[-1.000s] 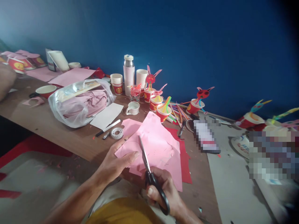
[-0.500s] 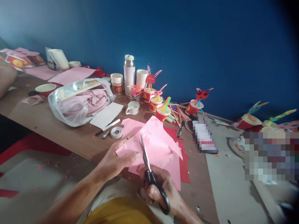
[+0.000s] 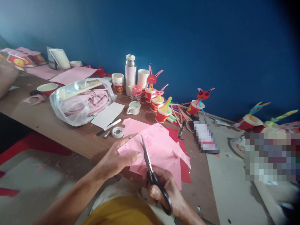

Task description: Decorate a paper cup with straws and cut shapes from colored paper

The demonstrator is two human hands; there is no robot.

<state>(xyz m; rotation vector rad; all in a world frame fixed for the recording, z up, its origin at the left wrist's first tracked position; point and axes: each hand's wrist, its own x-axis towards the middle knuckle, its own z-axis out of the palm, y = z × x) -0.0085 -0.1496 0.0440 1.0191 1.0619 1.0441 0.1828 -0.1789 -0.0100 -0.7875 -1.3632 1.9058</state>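
Note:
My left hand (image 3: 123,156) grips the left end of a pink paper sheet (image 3: 159,142), thumb on top and fingers beneath. A curved line is drawn on the sheet near that thumb. In my right hand (image 3: 165,187) is a pair of scissors (image 3: 153,179) with black handles, its blades pointing away from me across the paper, close to the drawn curve. A partly cut strip (image 3: 184,156) hangs off the sheet's right side. More pink paper (image 3: 131,125) and a red sheet (image 3: 186,172) lie beneath on the table.
A tape roll (image 3: 117,132), pens (image 3: 112,125) and white paper (image 3: 107,115) lie left of the sheet. Behind stand a flask (image 3: 130,76), a small mug (image 3: 134,108) and paper cups (image 3: 164,114) with straws. A phone (image 3: 206,137) lies right. Another person's hand (image 3: 7,75) shows far left.
The far part of the pink sheet has tipped lower and to the right, and the hanging strip has swung right. Both hands keep their holds.

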